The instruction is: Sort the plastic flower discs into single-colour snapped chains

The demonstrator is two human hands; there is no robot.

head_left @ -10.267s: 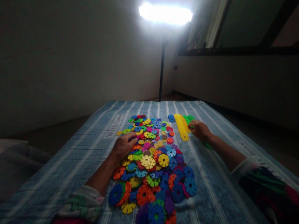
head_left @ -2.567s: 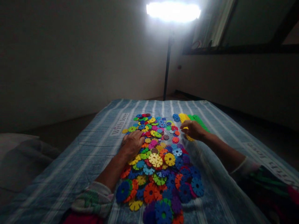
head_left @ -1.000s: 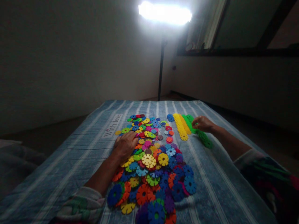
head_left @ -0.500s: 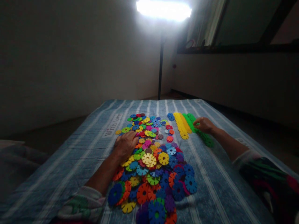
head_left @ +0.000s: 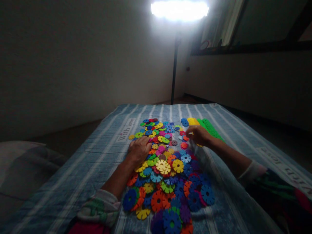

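Observation:
A large heap of colourful notched plastic discs [head_left: 162,167] lies spread over the cloth in front of me. My left hand [head_left: 140,150] rests on the heap's left edge, its fingers stretched over the discs with the tips partly hidden. Above the small red and orange discs [head_left: 184,145] on the right side hovers my right hand [head_left: 198,134], fingers bent and a gap between thumb and forefinger; I see nothing held. Behind it are overlapping rows of yellow discs [head_left: 193,121], partly covered by the hand, and green discs [head_left: 209,127]. Blue discs [head_left: 185,122] lie to their left.
A blue striped cloth [head_left: 97,162] with printed words covers the surface. Beyond its far edge stands a bright lamp [head_left: 179,11] on a dark pole [head_left: 174,71]. Pale fabric [head_left: 21,169] lies at the left. Walls and a window sill are behind.
My right hand has moved left from the green row to beside the red and orange discs. The view has shifted slightly; my left hand stays on the heap.

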